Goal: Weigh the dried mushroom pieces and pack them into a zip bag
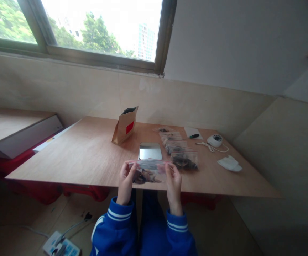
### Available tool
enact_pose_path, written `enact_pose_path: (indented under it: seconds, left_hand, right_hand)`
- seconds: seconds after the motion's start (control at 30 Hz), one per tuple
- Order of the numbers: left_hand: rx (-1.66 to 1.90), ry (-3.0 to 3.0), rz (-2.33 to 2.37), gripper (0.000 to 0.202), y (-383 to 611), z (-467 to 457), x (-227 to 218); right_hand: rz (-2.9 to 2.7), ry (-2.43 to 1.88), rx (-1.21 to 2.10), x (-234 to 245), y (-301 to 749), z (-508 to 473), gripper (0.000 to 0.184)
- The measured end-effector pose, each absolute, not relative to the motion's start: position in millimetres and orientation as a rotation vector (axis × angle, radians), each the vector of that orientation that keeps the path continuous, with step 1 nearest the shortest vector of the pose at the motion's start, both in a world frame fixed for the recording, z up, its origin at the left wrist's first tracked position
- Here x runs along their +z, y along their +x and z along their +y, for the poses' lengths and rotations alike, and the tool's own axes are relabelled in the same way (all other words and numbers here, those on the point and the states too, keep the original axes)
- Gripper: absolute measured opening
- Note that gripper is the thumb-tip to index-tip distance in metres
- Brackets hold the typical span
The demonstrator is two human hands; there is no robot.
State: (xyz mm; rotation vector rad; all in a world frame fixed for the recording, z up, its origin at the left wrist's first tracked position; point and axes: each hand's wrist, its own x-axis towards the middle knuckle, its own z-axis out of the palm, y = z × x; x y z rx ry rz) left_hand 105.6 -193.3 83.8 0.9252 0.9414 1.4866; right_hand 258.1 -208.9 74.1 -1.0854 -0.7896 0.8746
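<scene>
Holding a small clear zip-top plastic bag with dark dried pieces inside (149, 171) up between both hands, the person sits at the near edge of the pale wooden bench (84, 156). The left hand (125, 180) pinches the bag's left top corner and the right hand (174, 181) pinches the right top corner, fingers closed on the red-striped seal strip, so the bag hangs just above the bench's near edge. Judging by that grip, the step in hand looks like pressing the seal shut along the top; the next move would call for running the fingertips evenly along the strip without tipping the contents.

Just behind the bag lies a flat silver scale with a shiny plate (150, 151). To its right a row of filled clear bags (179, 151) runs towards the far edge. A brown paper pouch with a red label (125, 125) stands open nearer the far edge, and a white round device with a cable (214, 140) and a crumpled white tissue (229, 163) sit towards the right edge.
</scene>
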Motion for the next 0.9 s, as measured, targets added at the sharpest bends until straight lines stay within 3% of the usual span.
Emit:
enact_pose_path:
  seconds: [0.53, 0.9]
  left_hand:
    - [1.540, 0.903, 1.015, 0.029, 103, -198, 90]
    - [1.375, 0.911, 0.863, 0.029, 106, -200, 84]
  right_hand:
    - [-0.838, -1.081, 0.723, 78, 259, -210, 0.023]
    - [-0.802, -0.981, 1.007, 76, 247, -214, 0.030]
